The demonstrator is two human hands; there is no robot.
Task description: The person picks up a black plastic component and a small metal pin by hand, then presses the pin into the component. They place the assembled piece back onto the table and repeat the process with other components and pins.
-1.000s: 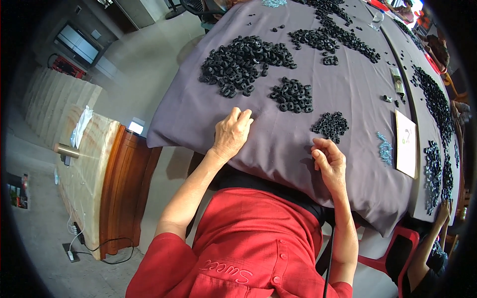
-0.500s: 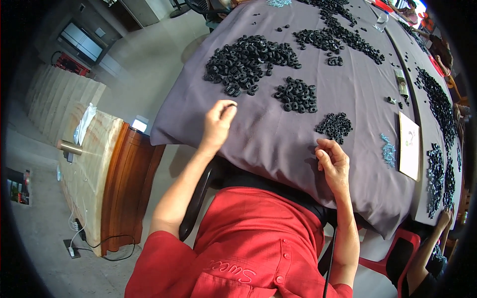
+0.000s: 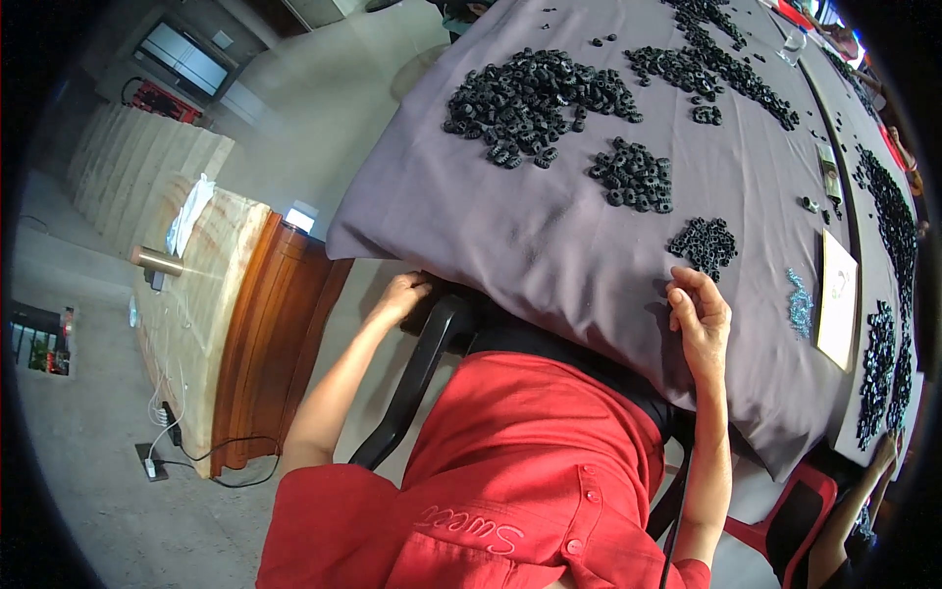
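Note:
My left hand is low at the near-left edge of the cloth-covered table, beside the black chair armrest. Its fingertips reach a dark spot under the cloth's edge, so what they hold, if anything, is hidden. Over the near part of the table, my right hand has loosely curved fingers, with the thumb a little apart and nothing visible between them. Just beyond it lies a pile of small black rings. Farther off are a pile of ridged black plastic parts and a larger heap of similar black parts.
Small blue pieces lie to the right, beside a white sheet. More black parts cover the adjoining table, where another person's arm reaches in. A wooden, stone-topped cabinet stands at the left.
My left hand has moved from above the table, where it pinched a small dark piece, down to the table's edge. My right hand stays near the ring pile. The whole view has shifted slightly.

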